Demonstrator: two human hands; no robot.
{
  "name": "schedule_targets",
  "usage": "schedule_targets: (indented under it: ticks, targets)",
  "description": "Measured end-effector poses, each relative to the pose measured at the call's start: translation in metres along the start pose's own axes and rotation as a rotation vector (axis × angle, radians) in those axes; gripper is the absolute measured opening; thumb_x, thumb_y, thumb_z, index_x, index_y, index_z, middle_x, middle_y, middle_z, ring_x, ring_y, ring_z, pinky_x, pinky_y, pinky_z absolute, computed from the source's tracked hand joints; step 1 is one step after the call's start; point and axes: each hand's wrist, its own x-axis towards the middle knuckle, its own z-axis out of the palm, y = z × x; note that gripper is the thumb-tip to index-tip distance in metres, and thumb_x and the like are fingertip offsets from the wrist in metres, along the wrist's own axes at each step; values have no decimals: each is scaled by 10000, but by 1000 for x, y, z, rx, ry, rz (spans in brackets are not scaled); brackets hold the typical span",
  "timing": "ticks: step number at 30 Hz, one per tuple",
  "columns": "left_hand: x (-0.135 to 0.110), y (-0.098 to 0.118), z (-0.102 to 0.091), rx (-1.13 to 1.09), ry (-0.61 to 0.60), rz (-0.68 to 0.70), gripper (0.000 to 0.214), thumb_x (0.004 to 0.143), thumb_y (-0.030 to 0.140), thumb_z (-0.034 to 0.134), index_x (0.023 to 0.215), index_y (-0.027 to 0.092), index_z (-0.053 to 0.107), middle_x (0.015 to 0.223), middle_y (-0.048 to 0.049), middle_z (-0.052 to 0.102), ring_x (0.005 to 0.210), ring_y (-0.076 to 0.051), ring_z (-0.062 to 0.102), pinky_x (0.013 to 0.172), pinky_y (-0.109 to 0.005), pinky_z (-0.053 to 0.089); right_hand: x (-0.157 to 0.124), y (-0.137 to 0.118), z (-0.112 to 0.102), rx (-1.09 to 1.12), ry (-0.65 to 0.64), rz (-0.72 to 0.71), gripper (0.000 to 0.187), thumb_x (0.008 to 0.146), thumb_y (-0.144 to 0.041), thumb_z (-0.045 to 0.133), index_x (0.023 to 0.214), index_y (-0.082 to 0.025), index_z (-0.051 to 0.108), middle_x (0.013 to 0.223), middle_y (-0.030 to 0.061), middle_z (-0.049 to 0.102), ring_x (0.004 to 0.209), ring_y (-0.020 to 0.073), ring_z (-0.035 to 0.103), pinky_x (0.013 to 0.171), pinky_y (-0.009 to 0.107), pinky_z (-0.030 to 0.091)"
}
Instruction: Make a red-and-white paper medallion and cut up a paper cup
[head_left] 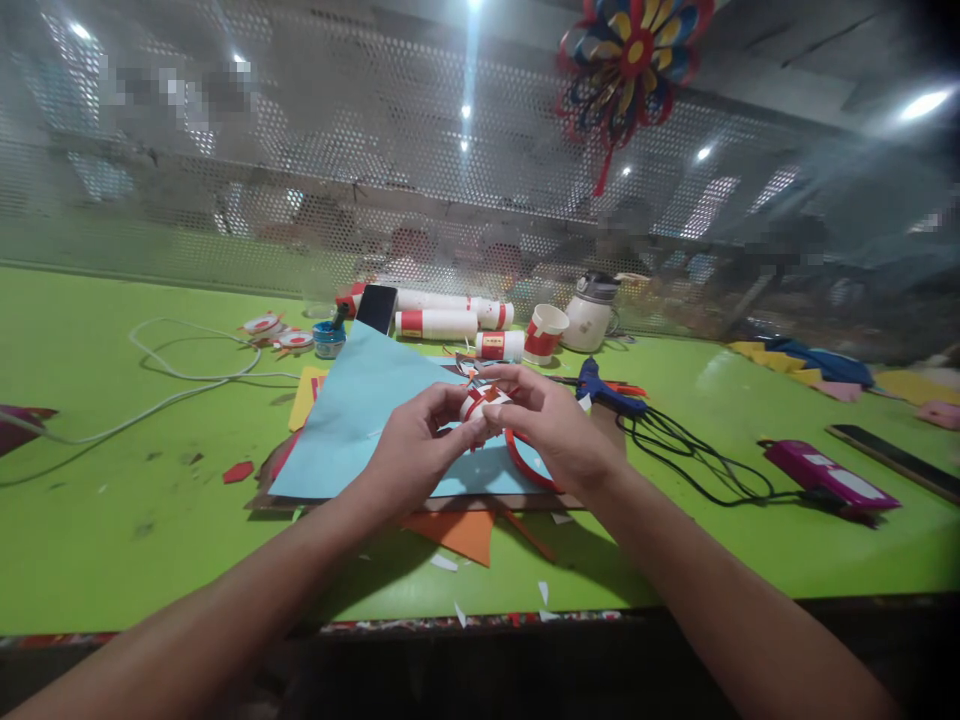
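Green counter [112,540] carried light blue paper sheet [352,420]; glue gun [606,393] lay just right of it. Left hand [416,450] and right hand [559,432] met above sheet. Fingers [450,400] of both were pinched onto red-and-white paper piece [480,403]. Piece looked light, thin, easily creased (probably layered strips): best held gently by edges.
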Motion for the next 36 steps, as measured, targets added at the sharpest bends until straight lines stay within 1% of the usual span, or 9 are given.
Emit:
schedule_targets:
  ticks: [4,7,9,13,16,22,25,30,36]
  targets:
    - [0,-1,0,95,10,50,259,795,356,630,942,149,579,838,-31,637,750,-143,599,693,-288,496,0,-1,1,1,7,16,372,679,-180,652,1046,-175,594,810,7,632,715,144,596,700,309,488]
    - [-1,0,1,163,20,79,252,807,359,614,943,151,573,844,-32,630,755,-141,596,688,-283,498,-1,-3,2,-17,35,17,375,663,-168,653,1034,-169,600,779,-2,619,703,139,586,684,297,480]
    - [-2,1,1,187,28,79,246,811,367,607,924,152,567,828,-30,630,750,-141,598,680,-279,496,-2,-3,2,-22,43,22,377,660,-175,658,1031,-168,597,788,3,623,713,142,586,696,302,477]
    - [-3,5,2,219,37,57,235,813,378,601,871,154,561,791,-23,629,716,-138,598,647,-268,487,-1,-1,1,-4,7,25,391,675,-207,669,1054,-174,582,812,18,638,737,161,600,722,330,482]
    - [-3,4,2,253,51,55,239,822,385,589,868,153,558,779,-21,616,703,-136,590,635,-270,483,-2,-1,0,-15,10,23,389,685,-210,668,1060,-163,580,812,22,638,741,162,603,727,329,482]
    - [-5,2,2,192,15,96,233,815,369,606,873,154,536,787,-23,604,734,-146,586,663,-292,486,-4,-7,1,-45,-7,-12,403,688,-164,649,1083,-165,569,790,4,637,699,139,608,702,301,490]
    - [-5,3,3,163,1,109,217,816,347,608,873,151,534,798,-27,596,743,-148,583,663,-293,485,-5,-9,1,-68,4,-15,427,685,-157,641,1103,-158,557,792,11,638,700,148,609,701,314,494]
    - [-5,1,3,171,4,84,207,823,337,599,873,150,525,805,-34,596,765,-161,598,669,-306,496,-7,-7,2,-99,64,-25,410,679,-176,630,1084,-163,570,807,18,621,741,166,603,719,338,493]
    - [-5,-2,3,178,0,64,176,843,315,575,858,153,509,796,-31,615,751,-154,616,681,-302,498,-4,-2,5,-70,87,-10,397,675,-178,615,1070,-170,573,774,-2,588,701,146,572,675,312,480]
